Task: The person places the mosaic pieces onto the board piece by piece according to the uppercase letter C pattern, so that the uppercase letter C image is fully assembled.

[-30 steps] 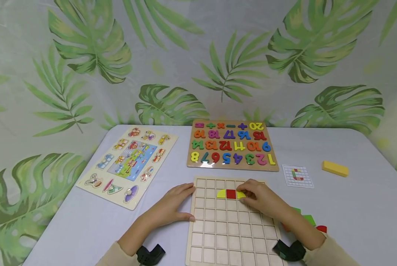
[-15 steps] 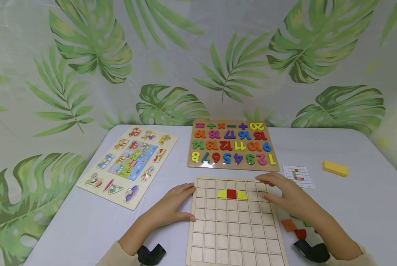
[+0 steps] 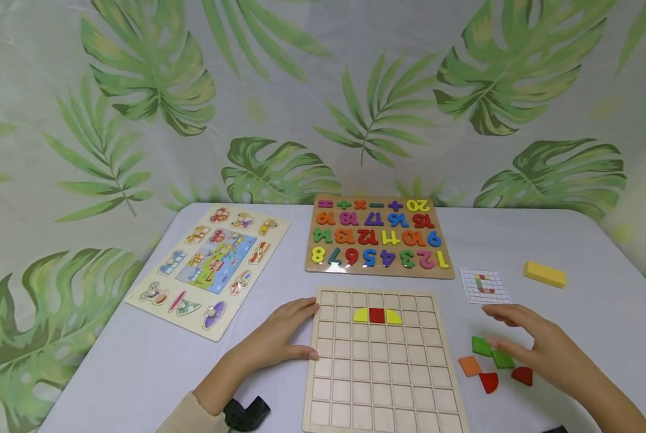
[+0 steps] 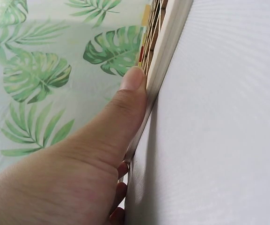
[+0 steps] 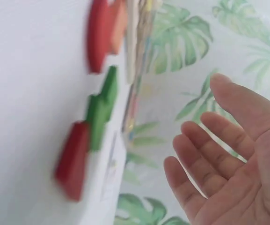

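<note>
A wooden grid board (image 3: 385, 379) lies in front of me. In one of its upper rows, a red square tile (image 3: 377, 316) sits between two yellow quarter-round tiles (image 3: 360, 316). My left hand (image 3: 279, 331) rests against the board's left edge, thumb and fingers spread; the left wrist view shows the thumb (image 4: 125, 101) touching that edge. Right of the board, my right hand (image 3: 539, 340) hovers over loose tiles with nothing in its fingers. These are two green tiles (image 3: 502, 359), an orange square tile (image 3: 470, 366) and two red quarter-round tiles (image 3: 488, 382).
A pattern card (image 3: 485, 286) lies beyond the right hand, with a yellow block (image 3: 545, 274) farther right. Behind the grid board is a number puzzle (image 3: 379, 246). A vehicle picture puzzle (image 3: 209, 270) lies at the left. A leaf-print cloth (image 3: 279, 108) hangs behind.
My right hand has let go of the right yellow quarter-round tile on the board and moved right, over the loose tiles. The left hand has stayed at the board's edge.
</note>
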### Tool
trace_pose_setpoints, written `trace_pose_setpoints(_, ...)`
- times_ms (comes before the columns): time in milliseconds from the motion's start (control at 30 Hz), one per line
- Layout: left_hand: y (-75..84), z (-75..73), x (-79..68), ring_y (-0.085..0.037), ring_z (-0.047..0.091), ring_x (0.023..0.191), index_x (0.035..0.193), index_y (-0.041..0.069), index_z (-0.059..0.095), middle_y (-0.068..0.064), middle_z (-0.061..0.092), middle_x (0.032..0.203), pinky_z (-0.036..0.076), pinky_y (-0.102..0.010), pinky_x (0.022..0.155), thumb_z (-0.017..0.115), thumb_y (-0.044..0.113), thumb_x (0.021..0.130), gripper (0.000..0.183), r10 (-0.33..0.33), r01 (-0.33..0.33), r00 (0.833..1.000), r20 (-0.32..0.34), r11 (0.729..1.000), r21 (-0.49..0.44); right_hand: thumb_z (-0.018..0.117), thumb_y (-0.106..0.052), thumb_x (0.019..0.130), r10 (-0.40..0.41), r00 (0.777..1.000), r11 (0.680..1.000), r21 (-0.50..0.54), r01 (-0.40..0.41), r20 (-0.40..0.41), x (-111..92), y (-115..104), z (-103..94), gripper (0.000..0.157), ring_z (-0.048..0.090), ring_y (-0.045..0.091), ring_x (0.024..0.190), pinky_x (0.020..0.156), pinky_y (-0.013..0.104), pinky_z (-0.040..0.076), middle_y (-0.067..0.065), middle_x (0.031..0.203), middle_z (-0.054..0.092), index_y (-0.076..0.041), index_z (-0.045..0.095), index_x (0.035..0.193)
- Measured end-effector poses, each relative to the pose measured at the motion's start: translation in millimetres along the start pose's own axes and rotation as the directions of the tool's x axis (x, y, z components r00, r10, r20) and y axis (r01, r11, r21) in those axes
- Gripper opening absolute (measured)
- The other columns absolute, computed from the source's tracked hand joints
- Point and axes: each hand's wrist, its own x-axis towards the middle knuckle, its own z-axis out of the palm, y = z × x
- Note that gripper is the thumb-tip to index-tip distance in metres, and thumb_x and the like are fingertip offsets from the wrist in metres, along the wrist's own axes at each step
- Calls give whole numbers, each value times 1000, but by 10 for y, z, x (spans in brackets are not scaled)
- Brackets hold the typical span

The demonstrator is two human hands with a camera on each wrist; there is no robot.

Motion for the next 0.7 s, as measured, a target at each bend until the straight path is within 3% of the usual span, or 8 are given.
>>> trace_pose_setpoints(100, -8, 7, 3, -24, 21, 131, 139, 9, 35, -5, 28, 144, 17, -40, 106, 59, 61, 71, 88, -3, 3, 1000, 0, 1000, 4, 73, -25, 75, 38, 999, 999, 10, -38, 12, -107, 132, 29, 47, 54, 17, 90, 70, 27, 49, -5, 110, 55, -12, 57, 116)
trace_pose_setpoints(233, -18, 16, 2, -24, 21, 131, 139, 10, 34, -5, 28, 144, 18, -41, 106, 58, 62, 71, 89, -7, 7, 1000, 0, 1000, 4, 74, -26, 73, 78, 996, 996, 38, -80, 52, -214, 281, 88, 48, 51, 1, 86, 68, 22, 47, -12, 107, 55, -14, 56, 116)
trace_pose_setpoints(367, -20, 19, 4, -24, 21, 131, 139, 10, 35, -5, 28, 144, 18, -41, 106, 59, 61, 71, 88, -7, 7, 1000, -1, 1000, 4, 74, -26, 73, 48, 990, 994, 87, -60, 133, -273, 411, 148, 49, 50, -5, 87, 68, 16, 47, -12, 108, 54, -10, 56, 115)
trace_pose_setpoints(533, -20, 19, 7, -24, 21, 131, 139, 10, 35, -4, 28, 144, 18, -41, 106, 59, 61, 71, 88, -6, 6, 1000, 1, 1000, 2, 77, -16, 69, -27, 993, 997, 80, 17, 118, -283, 485, 214, 45, 48, -7, 92, 72, 6, 42, -5, 104, 55, -9, 58, 109)
trace_pose_setpoints(700, -16, 16, 3, -24, 21, 131, 139, 10, 35, -4, 27, 144, 18, -41, 106, 59, 61, 71, 88, -10, 10, 1000, 5, 1000, -4, 77, -12, 68, 67, 991, 998, -5, -67, 114, -252, 426, 256, 36, 50, -1, 87, 72, 8, 43, -4, 99, 55, -13, 61, 101)
